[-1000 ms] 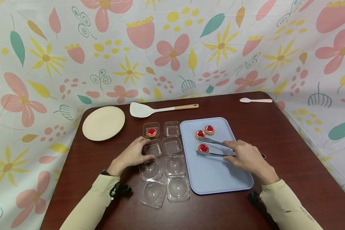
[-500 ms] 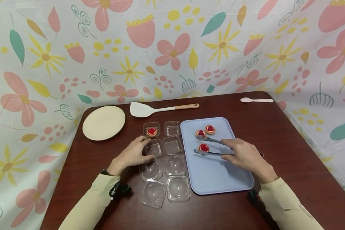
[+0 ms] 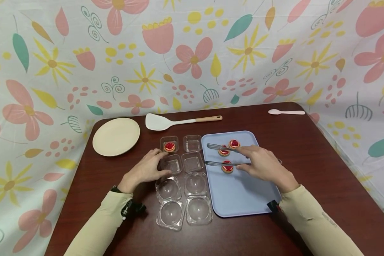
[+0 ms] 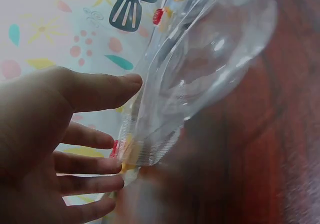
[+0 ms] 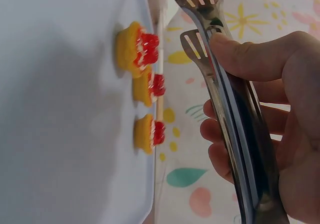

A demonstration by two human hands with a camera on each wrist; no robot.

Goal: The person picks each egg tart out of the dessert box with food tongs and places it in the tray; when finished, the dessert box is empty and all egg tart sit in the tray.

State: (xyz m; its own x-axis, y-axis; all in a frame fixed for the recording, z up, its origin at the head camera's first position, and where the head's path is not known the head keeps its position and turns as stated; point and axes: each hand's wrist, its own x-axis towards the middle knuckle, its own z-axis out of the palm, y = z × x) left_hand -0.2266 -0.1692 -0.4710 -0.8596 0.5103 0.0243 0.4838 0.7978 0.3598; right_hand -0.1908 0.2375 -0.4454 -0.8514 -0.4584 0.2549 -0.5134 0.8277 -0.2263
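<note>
My right hand (image 3: 264, 165) holds metal tongs (image 5: 240, 129) with slotted ends, their arms spread above the blue tray (image 3: 243, 195). In the head view the tongs overlap two small red-topped tarts, a near tart (image 3: 227, 167) and a middle tart (image 3: 224, 151). A third tart (image 3: 234, 143) sits farther back on the tray. My left hand (image 3: 145, 170) lies with fingers straight and thumb apart beside a clear plastic box (image 3: 172, 164), fingertips right at its edge. Behind it another clear box (image 3: 169, 140) contains one tart (image 3: 169, 147).
Two more clear boxes (image 3: 192, 161) stand alongside, and their domed lids (image 3: 198, 209) lie toward me. At the back are a cream plate (image 3: 116, 137), a white spatula (image 3: 158, 122) with a wooden handle, and a small pink spoon (image 3: 286, 112). Patterned cloth hangs behind the table.
My right hand has moved left and slightly back with the tongs, whose ends now reach past the tarts toward the tray's left edge. The left hand has stayed almost still.
</note>
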